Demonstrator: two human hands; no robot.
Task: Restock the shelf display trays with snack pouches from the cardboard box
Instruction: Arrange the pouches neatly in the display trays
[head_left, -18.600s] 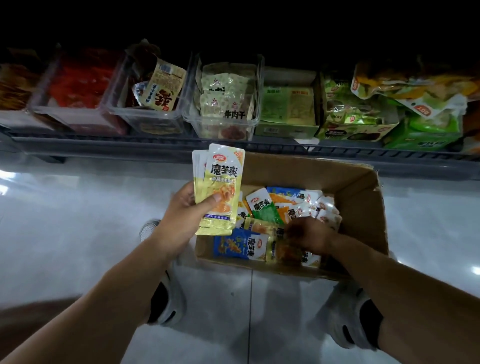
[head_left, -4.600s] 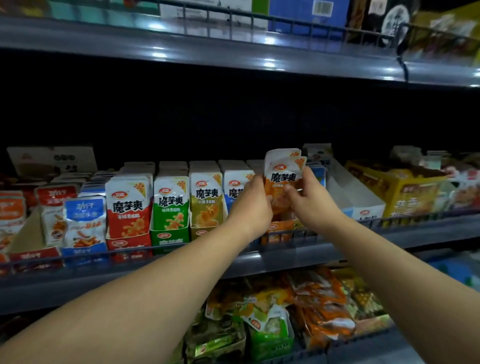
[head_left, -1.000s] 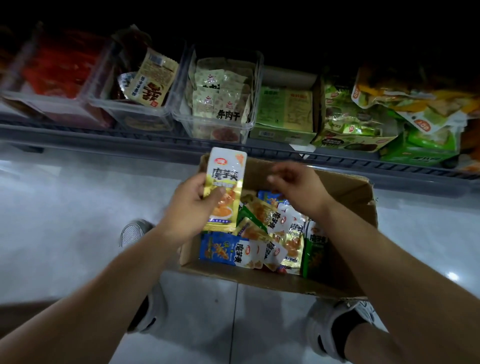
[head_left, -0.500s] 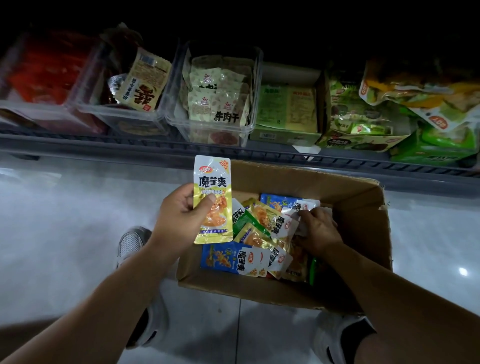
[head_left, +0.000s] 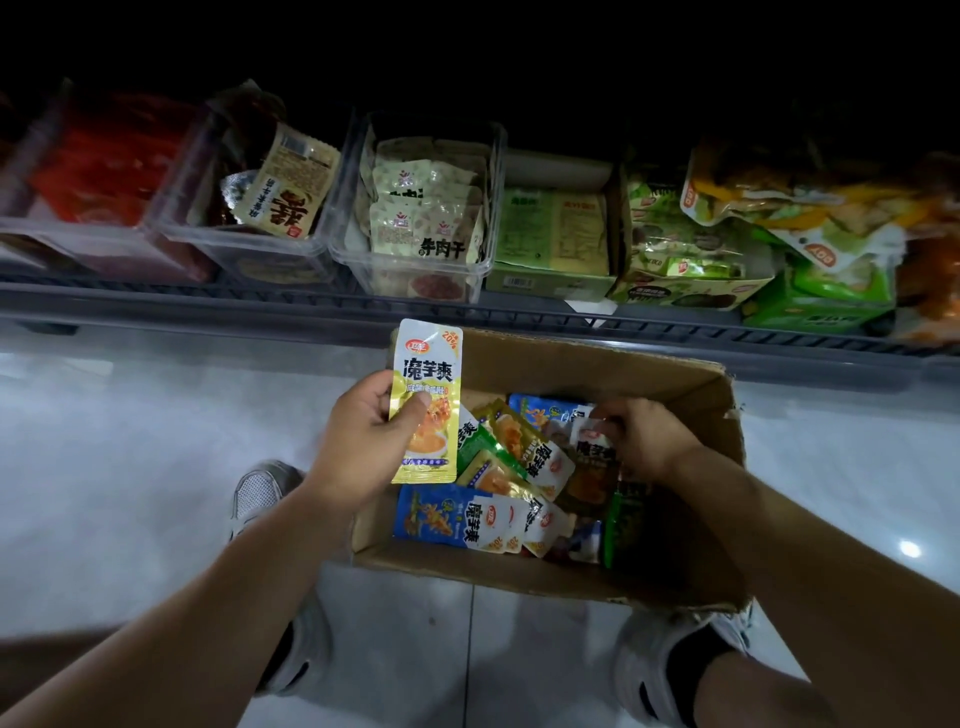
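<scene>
Dim, underexposed view from above. From ten to two o'clock the picture falls away into black. Just under that dark band, the shelf goods (head_left: 426, 208) look murky and soft. The glossy pale floor (head_left: 156, 493) is the brightest area, hazy white at nine o'clock, with one small glare spot (head_left: 909, 548) at four o'clock.

At centre, the yellow pouch (head_left: 427, 400) held in the left hand (head_left: 363, 441) is sharp and its print is readable. The dark pouch (head_left: 595, 452) pinched by the right hand (head_left: 649, 441) is dimmer and softer. The cardboard box (head_left: 571, 364) is shadowed inside on its right. The shelf rail (head_left: 208, 306) bows toward the edges. The left forearm (head_left: 156, 649) at seven o'clock is stretched and blurred.
</scene>
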